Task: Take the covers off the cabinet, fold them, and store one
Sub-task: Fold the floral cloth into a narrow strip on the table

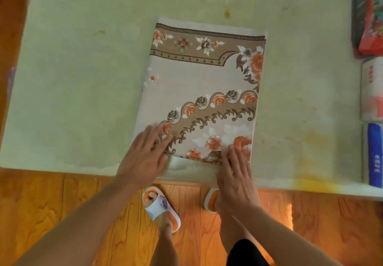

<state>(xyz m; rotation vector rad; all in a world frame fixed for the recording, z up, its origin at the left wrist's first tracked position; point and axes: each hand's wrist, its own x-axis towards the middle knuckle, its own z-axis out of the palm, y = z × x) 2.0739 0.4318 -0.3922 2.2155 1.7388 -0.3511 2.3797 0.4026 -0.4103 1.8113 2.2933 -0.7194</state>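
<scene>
A folded beige cover (203, 83) with orange and brown flower patterns lies flat on the pale stained cabinet top (78, 75), its near edge close to the front rim. My left hand (145, 154) rests flat with straight fingers on the cover's near left corner. Over the near right corner lies my right hand (236, 172), fingers extended and touching the cloth's edge. Neither hand grips anything.
At the right edge of the top lie a red patterned bundle (371, 17), a white packet (372, 89) and a blue-and-white packet (375, 156). Below the front rim are wooden floorboards (51, 207) and my feet in white-and-orange slippers (159, 205).
</scene>
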